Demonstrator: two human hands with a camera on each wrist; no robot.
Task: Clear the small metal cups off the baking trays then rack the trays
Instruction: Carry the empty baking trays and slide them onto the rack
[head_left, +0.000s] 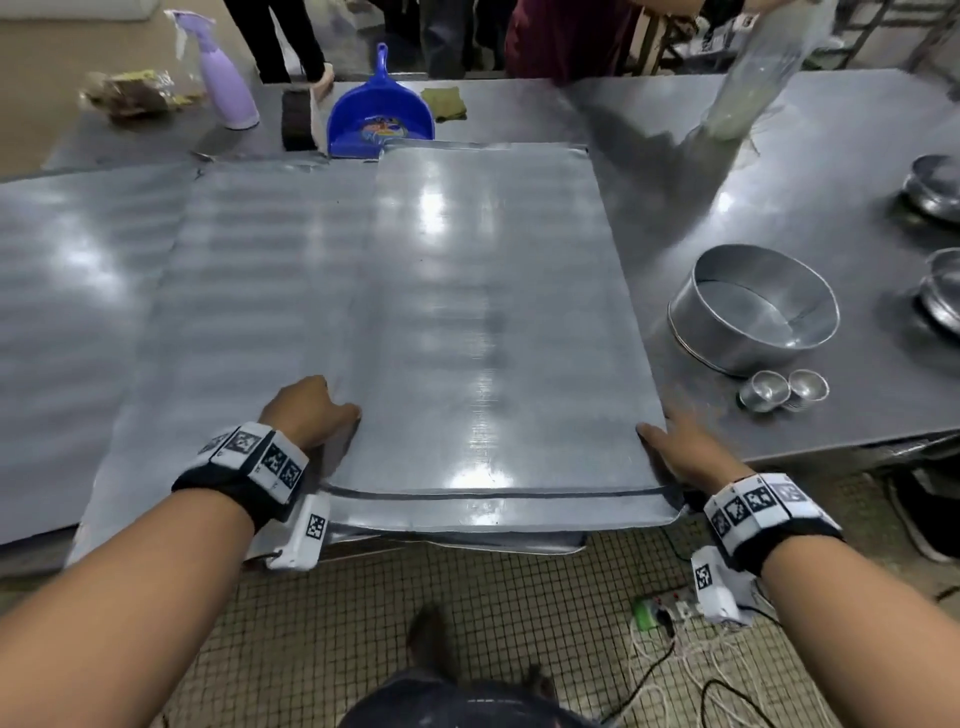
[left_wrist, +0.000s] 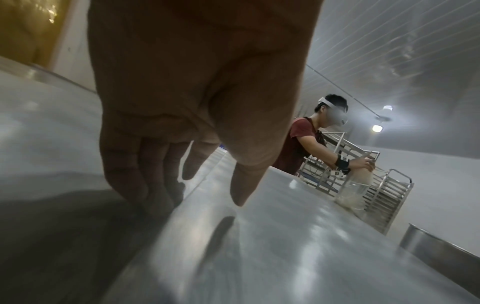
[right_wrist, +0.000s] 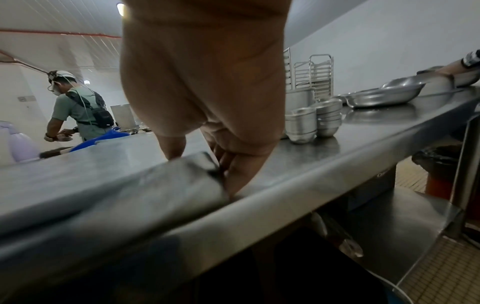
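The top baking tray (head_left: 483, 322) lies bare on a stack of trays at the table's near edge. My left hand (head_left: 311, 410) grips its near left edge, fingers (left_wrist: 135, 174) down along the rim and thumb just over the tray top (left_wrist: 285, 246). My right hand (head_left: 675, 449) grips the near right corner, thumb on top and fingers (right_wrist: 233, 170) curled at the rim of the tray (right_wrist: 103, 185). Two short stacks of small metal cups (head_left: 784, 391) stand on the table right of the tray, beside my right hand (right_wrist: 207, 92); the cups (right_wrist: 314, 121) are off the trays.
More flat trays (head_left: 249, 312) lie to the left. A round cake tin (head_left: 753, 309) and steel bowls (head_left: 935, 192) sit on the right. A blue dustpan (head_left: 379, 114) and purple spray bottle (head_left: 223, 88) stand behind. Another person handles a clear container (head_left: 753, 73). Tray racks (left_wrist: 384, 197) stand beyond.
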